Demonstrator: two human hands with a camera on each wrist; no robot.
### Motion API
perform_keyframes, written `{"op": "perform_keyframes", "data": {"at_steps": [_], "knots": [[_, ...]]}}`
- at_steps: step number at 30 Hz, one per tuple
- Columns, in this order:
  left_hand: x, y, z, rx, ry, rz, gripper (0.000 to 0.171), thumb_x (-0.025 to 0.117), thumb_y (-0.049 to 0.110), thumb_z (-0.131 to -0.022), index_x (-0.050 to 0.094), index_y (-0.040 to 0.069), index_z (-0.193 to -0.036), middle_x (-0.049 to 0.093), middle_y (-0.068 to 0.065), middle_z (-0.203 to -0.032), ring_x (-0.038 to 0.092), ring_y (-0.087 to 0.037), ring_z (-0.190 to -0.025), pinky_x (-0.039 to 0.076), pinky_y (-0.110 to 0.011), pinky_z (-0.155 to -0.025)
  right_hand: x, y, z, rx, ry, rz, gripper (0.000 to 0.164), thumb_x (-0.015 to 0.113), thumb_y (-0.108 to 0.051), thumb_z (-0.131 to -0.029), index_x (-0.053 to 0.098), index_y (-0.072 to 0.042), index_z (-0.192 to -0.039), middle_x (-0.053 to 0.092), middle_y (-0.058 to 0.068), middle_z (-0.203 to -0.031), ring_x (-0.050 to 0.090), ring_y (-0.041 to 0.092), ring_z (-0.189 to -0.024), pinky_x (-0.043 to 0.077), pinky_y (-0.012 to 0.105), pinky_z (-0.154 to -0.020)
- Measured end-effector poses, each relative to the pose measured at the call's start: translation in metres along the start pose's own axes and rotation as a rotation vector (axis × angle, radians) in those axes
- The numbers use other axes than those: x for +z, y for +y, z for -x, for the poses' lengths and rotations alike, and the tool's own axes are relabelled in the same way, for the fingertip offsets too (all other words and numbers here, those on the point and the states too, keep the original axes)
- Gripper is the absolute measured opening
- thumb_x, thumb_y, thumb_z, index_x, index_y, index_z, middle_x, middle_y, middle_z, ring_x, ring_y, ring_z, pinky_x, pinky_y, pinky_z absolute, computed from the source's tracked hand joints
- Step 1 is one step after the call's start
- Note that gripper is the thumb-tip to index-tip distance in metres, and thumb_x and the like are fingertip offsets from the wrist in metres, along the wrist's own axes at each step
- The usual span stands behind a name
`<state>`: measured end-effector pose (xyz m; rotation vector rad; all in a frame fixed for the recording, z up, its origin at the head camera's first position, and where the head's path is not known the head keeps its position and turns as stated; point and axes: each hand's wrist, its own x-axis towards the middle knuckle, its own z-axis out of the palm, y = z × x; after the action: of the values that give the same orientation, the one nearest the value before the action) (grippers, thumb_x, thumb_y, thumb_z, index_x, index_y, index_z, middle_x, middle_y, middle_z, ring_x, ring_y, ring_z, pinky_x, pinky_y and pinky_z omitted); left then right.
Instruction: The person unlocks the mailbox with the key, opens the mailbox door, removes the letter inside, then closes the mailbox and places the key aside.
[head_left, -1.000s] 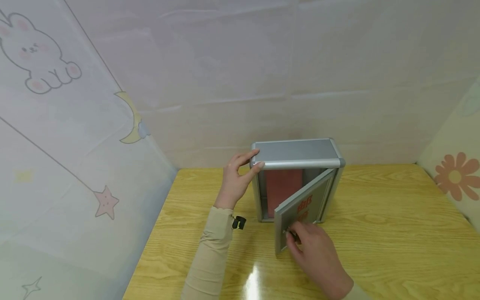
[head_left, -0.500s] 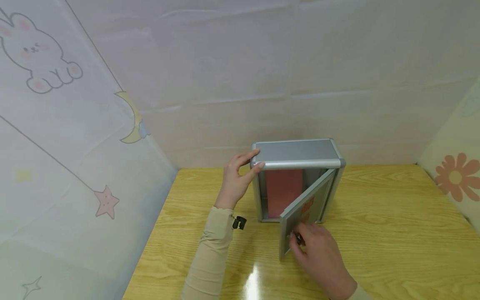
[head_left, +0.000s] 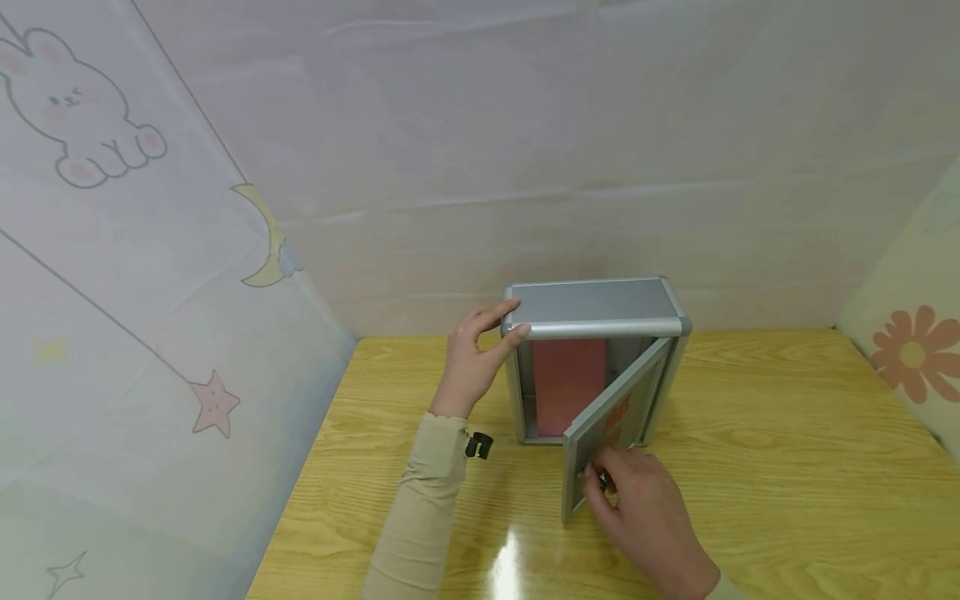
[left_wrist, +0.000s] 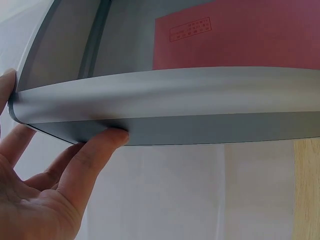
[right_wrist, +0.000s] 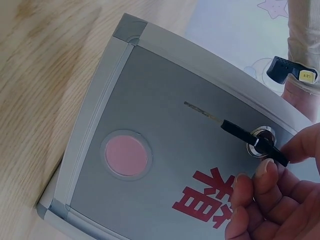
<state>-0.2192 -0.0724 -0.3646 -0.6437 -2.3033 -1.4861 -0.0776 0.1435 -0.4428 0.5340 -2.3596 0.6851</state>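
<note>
A grey metal mailbox [head_left: 592,302] stands on the table, its hinged door [head_left: 611,408] swung outward. My left hand [head_left: 468,367] grips the upper left corner, fingertips on the top panel and edge. Low on the door's front, my right hand [head_left: 647,508] pinches a black-headed key [right_wrist: 275,154] at the round lock [right_wrist: 262,139]. A second black-headed key [right_wrist: 237,132] hangs off it, blade pointing away from my fingers. Inside the mailbox leans a red envelope [head_left: 568,383] with a small printed stamp, partly hidden by the door. Red characters [right_wrist: 204,197] and a round window [right_wrist: 126,155] mark the door.
The wood-grain table [head_left: 787,450] extends on both sides of the mailbox. Close behind it rises a pale wall covering [head_left: 450,167]. Another printed covering [head_left: 135,333] borders the left. A black band piece [head_left: 478,445] sits at my left wrist.
The door has swung a little wider, its free edge moving right and toward me. My right hand has moved with it, still on the key. My left hand stays on the corner.
</note>
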Motion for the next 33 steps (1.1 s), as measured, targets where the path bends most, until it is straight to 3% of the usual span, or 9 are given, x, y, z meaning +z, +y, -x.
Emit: {"op": "perform_keyframes", "data": {"at_steps": [7, 11, 16, 21, 24, 28, 33], "knots": [[0.000, 0.001, 0.000, -0.005, -0.003, 0.003, 0.044, 0.065, 0.043, -0.090, 0.060, 0.029, -0.132, 0.057, 0.006, -0.119, 0.053, -0.011, -0.114, 0.040, -0.035, -0.098, -0.005, -0.001, -0.001, -0.003, 0.021, 0.008, 0.017, 0.066, -0.012, -0.076, 0.054, -0.022, -0.069, 0.046, -0.017, -0.064, 0.043, 0.003, -0.058, 0.042, 0.032, -0.057], [0.000, 0.001, 0.001, -0.008, -0.004, 0.004, 0.045, 0.065, 0.043, -0.090, 0.060, 0.030, -0.132, 0.057, 0.006, -0.119, 0.053, -0.011, -0.114, 0.040, -0.035, -0.098, -0.017, -0.004, -0.007, 0.002, 0.078, -0.006, 0.010, 0.061, -0.016, -0.080, 0.058, -0.019, -0.071, 0.053, -0.012, -0.068, 0.049, 0.008, -0.061, 0.043, 0.033, -0.057], [0.000, 0.001, 0.001, -0.011, -0.003, 0.011, 0.045, 0.065, 0.044, -0.090, 0.060, 0.030, -0.132, 0.057, 0.007, -0.119, 0.053, -0.010, -0.114, 0.039, -0.034, -0.099, -0.034, -0.007, -0.025, -0.052, 0.250, -0.033, 0.026, 0.050, -0.025, -0.089, 0.062, -0.008, -0.075, 0.056, 0.001, -0.074, 0.052, 0.020, -0.066, 0.039, 0.032, -0.061], [0.000, 0.000, 0.001, -0.011, -0.008, 0.014, 0.044, 0.065, 0.043, -0.090, 0.059, 0.031, -0.132, 0.057, 0.007, -0.119, 0.052, -0.010, -0.114, 0.040, -0.034, -0.099, -0.044, -0.014, -0.044, -0.134, 0.408, -0.084, 0.038, 0.048, -0.030, -0.094, 0.063, 0.003, -0.084, 0.056, 0.020, -0.089, 0.049, 0.035, -0.076, 0.033, 0.041, -0.069], [-0.001, 0.000, 0.001, -0.013, -0.011, 0.012, 0.044, 0.064, 0.043, -0.090, 0.059, 0.032, -0.133, 0.056, 0.007, -0.119, 0.052, -0.010, -0.115, 0.040, -0.034, -0.098, -0.045, -0.019, -0.053, -0.154, 0.397, -0.105, 0.042, 0.049, -0.034, -0.095, 0.065, 0.006, -0.097, 0.056, 0.025, -0.104, 0.050, 0.040, -0.089, 0.034, 0.047, -0.075], [-0.001, 0.001, 0.002, -0.007, -0.014, 0.012, 0.044, 0.064, 0.042, -0.091, 0.058, 0.031, -0.133, 0.056, 0.007, -0.120, 0.051, -0.011, -0.115, 0.040, -0.035, -0.099, -0.042, -0.025, -0.063, -0.167, 0.316, -0.099, 0.048, 0.050, -0.037, -0.095, 0.064, 0.004, -0.115, 0.053, 0.025, -0.122, 0.049, 0.043, -0.108, 0.034, 0.054, -0.087], [0.000, 0.001, 0.003, -0.005, -0.016, 0.006, 0.044, 0.064, 0.041, -0.091, 0.058, 0.033, -0.133, 0.056, 0.008, -0.120, 0.051, -0.010, -0.115, 0.040, -0.035, -0.098, -0.038, -0.028, -0.069, -0.166, 0.231, -0.083, 0.051, 0.051, -0.041, -0.094, 0.063, 0.001, -0.122, 0.049, 0.023, -0.132, 0.043, 0.044, -0.121, 0.029, 0.058, -0.100]]}}
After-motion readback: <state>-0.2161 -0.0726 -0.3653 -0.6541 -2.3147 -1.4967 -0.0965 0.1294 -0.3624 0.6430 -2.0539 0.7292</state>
